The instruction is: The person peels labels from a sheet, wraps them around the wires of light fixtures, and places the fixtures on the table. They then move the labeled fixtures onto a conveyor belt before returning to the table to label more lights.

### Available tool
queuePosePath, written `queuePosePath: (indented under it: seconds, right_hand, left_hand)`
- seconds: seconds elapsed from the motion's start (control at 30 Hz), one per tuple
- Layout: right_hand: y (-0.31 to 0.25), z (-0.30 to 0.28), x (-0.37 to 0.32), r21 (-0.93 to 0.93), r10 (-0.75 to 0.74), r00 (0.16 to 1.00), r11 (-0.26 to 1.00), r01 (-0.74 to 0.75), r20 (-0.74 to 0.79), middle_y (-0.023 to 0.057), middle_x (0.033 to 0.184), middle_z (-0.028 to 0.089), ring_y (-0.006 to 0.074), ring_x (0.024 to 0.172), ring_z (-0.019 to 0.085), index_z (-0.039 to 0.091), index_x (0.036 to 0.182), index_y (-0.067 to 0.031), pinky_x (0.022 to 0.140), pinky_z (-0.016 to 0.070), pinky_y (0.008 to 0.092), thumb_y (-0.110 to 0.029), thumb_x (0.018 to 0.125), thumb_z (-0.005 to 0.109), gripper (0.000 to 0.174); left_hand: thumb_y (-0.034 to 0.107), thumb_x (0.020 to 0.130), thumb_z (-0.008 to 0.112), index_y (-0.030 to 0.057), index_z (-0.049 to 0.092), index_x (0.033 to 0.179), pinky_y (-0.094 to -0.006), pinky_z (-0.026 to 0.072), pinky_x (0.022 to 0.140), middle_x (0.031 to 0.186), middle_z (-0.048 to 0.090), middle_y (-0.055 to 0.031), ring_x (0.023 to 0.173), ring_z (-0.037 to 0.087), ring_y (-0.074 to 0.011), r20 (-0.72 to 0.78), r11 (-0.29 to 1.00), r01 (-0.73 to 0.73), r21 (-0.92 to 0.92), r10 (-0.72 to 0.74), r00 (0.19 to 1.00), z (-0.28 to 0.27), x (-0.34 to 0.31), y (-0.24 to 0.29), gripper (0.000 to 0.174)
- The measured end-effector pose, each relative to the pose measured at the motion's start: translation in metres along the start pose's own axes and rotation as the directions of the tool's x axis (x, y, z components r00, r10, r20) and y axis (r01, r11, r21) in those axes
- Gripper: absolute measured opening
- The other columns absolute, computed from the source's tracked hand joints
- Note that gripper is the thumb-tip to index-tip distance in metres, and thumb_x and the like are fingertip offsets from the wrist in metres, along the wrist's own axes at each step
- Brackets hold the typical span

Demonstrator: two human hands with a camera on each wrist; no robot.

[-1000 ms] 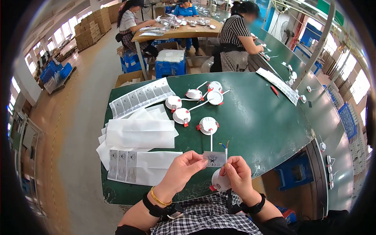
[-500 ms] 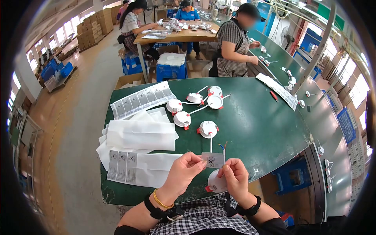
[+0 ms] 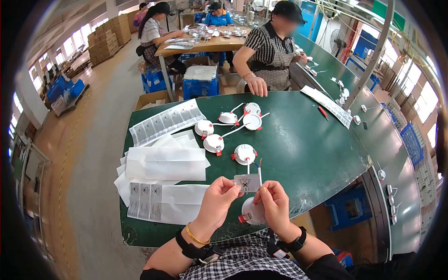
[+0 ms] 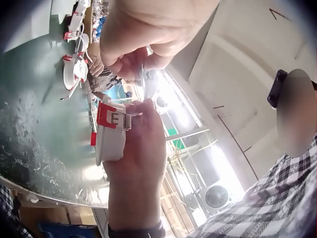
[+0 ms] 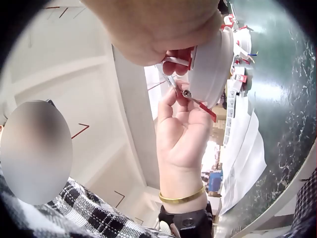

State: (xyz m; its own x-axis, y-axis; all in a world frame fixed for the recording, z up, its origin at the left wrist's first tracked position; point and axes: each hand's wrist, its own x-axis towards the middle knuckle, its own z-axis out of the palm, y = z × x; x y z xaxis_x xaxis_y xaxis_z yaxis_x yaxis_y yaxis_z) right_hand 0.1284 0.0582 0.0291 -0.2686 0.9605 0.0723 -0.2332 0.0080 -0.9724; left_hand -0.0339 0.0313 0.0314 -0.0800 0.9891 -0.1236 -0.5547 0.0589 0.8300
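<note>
In the head view my left hand [image 3: 217,201] pinches the left end of a small grey printed label [image 3: 246,182]. My right hand [image 3: 275,205] pinches a white cable [image 3: 260,175] at the label's right edge, its coloured wire ends pointing up. A round white lamp [image 3: 252,212] with red clips hangs just below, beside my right fingers; in the left wrist view the lamp [image 4: 111,136] shows its spring and red clip. Another white lamp [image 3: 244,154] lies on the green table just beyond the label.
Several more lamps [image 3: 213,143] lie farther back. A printed label sheet [image 3: 165,122], blank white sheets [image 3: 166,163] and a partly used label sheet [image 3: 179,201] are at the left. A red tool [image 3: 323,112] lies at the right. A person [image 3: 273,49] stands across the table.
Both my hands, with label and cable, have shifted slightly left in the head view. The person across has turned towards the table and extends a hand over its far edge.
</note>
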Motion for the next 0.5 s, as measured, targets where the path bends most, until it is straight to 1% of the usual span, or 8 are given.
queuePosePath:
  seconds: [0.07, 0.1, 0.17, 0.23, 0.5]
  right_hand:
    - [0.001, 0.001, 0.005, 0.002, 0.005, 1.000, 1.000, -0.005, -0.009, 0.0032, 0.079, 0.059, 0.0084, 0.071, 0.055, 0.049, 0.100, -0.0023, 0.067, 0.0461, 0.0226, -0.010, 0.099, 0.049, 0.008]
    - [0.002, 0.001, 0.008, 0.007, 0.007, 1.000, 1.000, -0.007, -0.024, 0.0031, 0.078, 0.058, 0.0085, 0.071, 0.055, 0.049, 0.099, -0.0023, 0.067, 0.0458, 0.0227, -0.010, 0.099, 0.049, 0.008]
    - [0.005, 0.002, 0.013, 0.011, 0.004, 0.999, 1.000, -0.004, -0.039, 0.0030, 0.078, 0.058, 0.0086, 0.071, 0.055, 0.049, 0.098, -0.0023, 0.067, 0.0456, 0.0228, -0.010, 0.099, 0.049, 0.008]
    - [0.009, 0.002, 0.017, 0.040, 0.017, 0.997, 0.999, -0.015, -0.070, 0.0028, 0.077, 0.058, 0.0088, 0.070, 0.054, 0.050, 0.097, -0.0020, 0.067, 0.0453, 0.0230, -0.011, 0.098, 0.049, 0.009]
    - [0.018, 0.001, 0.026, 0.016, -0.027, 0.992, 0.999, 0.030, -0.125, 0.0028, 0.075, 0.057, 0.0096, 0.068, 0.054, 0.050, 0.096, -0.0012, 0.065, 0.0448, 0.0229, -0.011, 0.098, 0.050, 0.010]
  left_hand:
    - [0.006, 0.093, 0.058, 0.0038, 0.053, 0.093, -0.0316, 0.0496, 0.086, 0.095, 0.060, -0.0068, 0.087, 0.058, -0.0131, -0.007, 0.997, 0.025, -0.067, -0.026, 1.000, 0.001, 0.006, -0.002, 0.006]
    - [0.006, 0.093, 0.058, 0.0038, 0.053, 0.093, -0.0316, 0.0496, 0.086, 0.095, 0.060, -0.0068, 0.087, 0.058, -0.0131, -0.004, 0.998, 0.025, -0.066, -0.025, 1.000, 0.001, 0.009, -0.003, 0.006]
    - [0.008, 0.091, 0.062, 0.0028, 0.053, 0.094, -0.0281, 0.0503, 0.082, 0.091, 0.060, -0.0058, 0.084, 0.059, -0.0119, -0.028, 0.989, 0.036, -0.143, -0.040, 0.999, 0.002, 0.017, -0.006, 0.011]
    - [0.008, 0.091, 0.062, 0.0028, 0.053, 0.094, -0.0286, 0.0501, 0.082, 0.091, 0.059, -0.0056, 0.085, 0.058, -0.0122, -0.027, 0.989, 0.036, -0.144, -0.041, 0.999, 0.000, 0.023, -0.010, 0.011]
    - [0.008, 0.090, 0.062, 0.0028, 0.052, 0.094, -0.0299, 0.0500, 0.082, 0.092, 0.058, -0.0063, 0.084, 0.058, -0.0146, -0.074, 0.981, 0.052, -0.187, -0.067, 0.995, 0.005, 0.040, -0.019, 0.012]
